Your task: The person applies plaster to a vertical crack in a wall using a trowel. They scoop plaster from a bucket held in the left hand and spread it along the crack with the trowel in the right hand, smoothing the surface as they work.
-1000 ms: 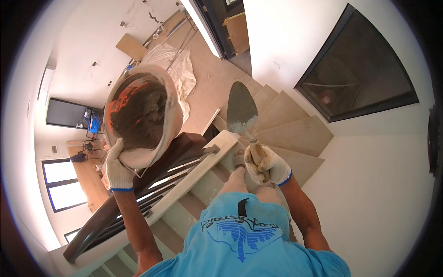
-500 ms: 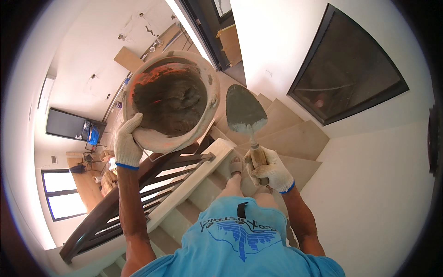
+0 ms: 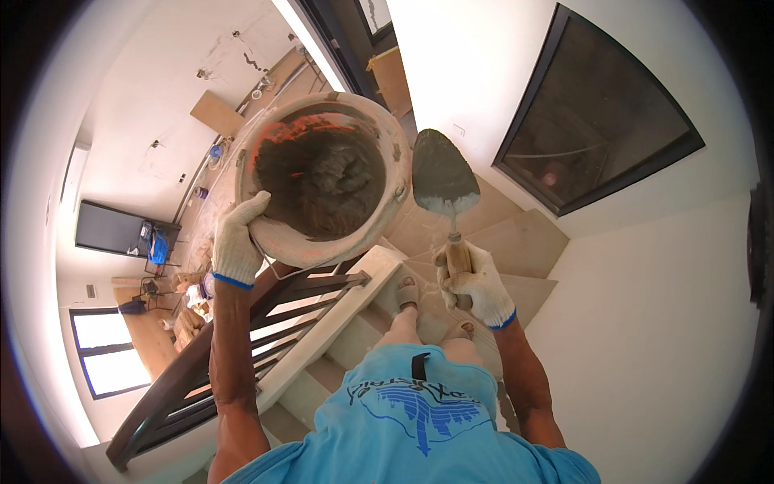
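Bucket point(image 3: 306, 254) of mortar point(image 3: 326, 173), left of the trowel point(image 3: 445, 176) — left hand point(image 3: 236, 242) pinching its rim, right hand point(image 3: 484, 289) wrapped round the trowel's handle. Below, the blue shirt point(image 3: 343, 448) bears dark lettering over a blue print; farther, stairs point(image 3: 516, 246) — then a bright window point(image 3: 114, 373).

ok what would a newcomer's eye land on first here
Probably the big bucket of grey mortar-like mix, streaked orange inside, held left of centre by the gloved left hand. Just right of it, the gloved right hand grips a trowel, blade pointing away. The bright blue shirt fills the lower middle.
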The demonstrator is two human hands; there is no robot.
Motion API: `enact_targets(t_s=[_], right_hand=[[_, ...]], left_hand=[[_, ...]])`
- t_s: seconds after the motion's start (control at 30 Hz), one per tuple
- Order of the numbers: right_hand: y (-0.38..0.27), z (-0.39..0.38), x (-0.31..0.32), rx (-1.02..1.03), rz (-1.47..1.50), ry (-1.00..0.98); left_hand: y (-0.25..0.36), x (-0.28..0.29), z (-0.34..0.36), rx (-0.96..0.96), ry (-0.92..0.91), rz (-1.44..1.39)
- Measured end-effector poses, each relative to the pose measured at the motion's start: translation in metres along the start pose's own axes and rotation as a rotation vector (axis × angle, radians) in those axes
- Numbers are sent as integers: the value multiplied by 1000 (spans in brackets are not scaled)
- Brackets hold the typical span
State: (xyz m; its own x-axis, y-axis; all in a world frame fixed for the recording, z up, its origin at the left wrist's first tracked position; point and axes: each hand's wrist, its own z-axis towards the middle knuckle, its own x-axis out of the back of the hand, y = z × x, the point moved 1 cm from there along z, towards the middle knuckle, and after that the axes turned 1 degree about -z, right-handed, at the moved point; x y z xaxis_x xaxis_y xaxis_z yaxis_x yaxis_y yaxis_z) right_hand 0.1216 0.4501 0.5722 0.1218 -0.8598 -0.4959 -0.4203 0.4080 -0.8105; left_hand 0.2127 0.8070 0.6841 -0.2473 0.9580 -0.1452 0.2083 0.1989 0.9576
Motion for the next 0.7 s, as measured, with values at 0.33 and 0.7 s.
enact_targets(t_s=[0.33, 0.7], right_hand=[[14, 2, 20, -10, -186, 69], [11, 14, 21, 570, -806, 457]], left_hand=[[-17, 17, 18, 136, -143, -130], [-27, 13, 30, 230, -173, -101]])
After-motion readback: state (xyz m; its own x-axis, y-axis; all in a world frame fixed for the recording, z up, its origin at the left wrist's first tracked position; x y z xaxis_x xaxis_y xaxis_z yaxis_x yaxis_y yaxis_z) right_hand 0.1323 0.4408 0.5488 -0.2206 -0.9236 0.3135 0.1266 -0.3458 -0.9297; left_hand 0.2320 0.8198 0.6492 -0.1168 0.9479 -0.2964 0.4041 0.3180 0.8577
